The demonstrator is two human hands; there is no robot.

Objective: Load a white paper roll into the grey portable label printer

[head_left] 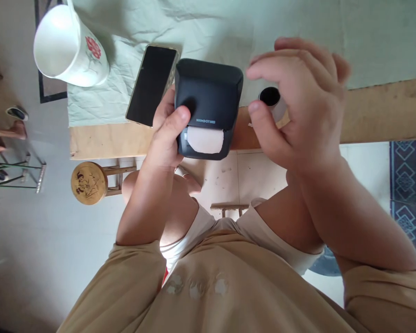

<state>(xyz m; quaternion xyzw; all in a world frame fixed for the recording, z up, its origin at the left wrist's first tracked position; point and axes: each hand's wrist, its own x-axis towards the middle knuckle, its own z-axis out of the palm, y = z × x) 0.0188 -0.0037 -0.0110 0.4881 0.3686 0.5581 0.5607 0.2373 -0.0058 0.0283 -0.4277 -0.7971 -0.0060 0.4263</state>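
My left hand (pixel 168 132) is wrapped round a black label printer (pixel 210 90) marked NIIMBOT, its thumb resting on the top near the side. A white paper label (pixel 206 140) shows in the slot at the printer's near end. To the right of the printer, my right hand (pixel 301 101) is raised with thumb and fingers curved and apart. Behind the gap between thumb and fingers is a small white round thing with a dark middle (pixel 269 96). It is partly hidden by the hand, and I cannot tell whether they touch.
A black-screened phone (pixel 152 85) lies on the pale green cloth (pixel 215 27), left of the printer. Farther left stands a white pitcher with a red flower (pixel 69 46). The wooden table edge (pixel 111 141) runs across in front of me, with a round wooden stool (pixel 89 183) below.
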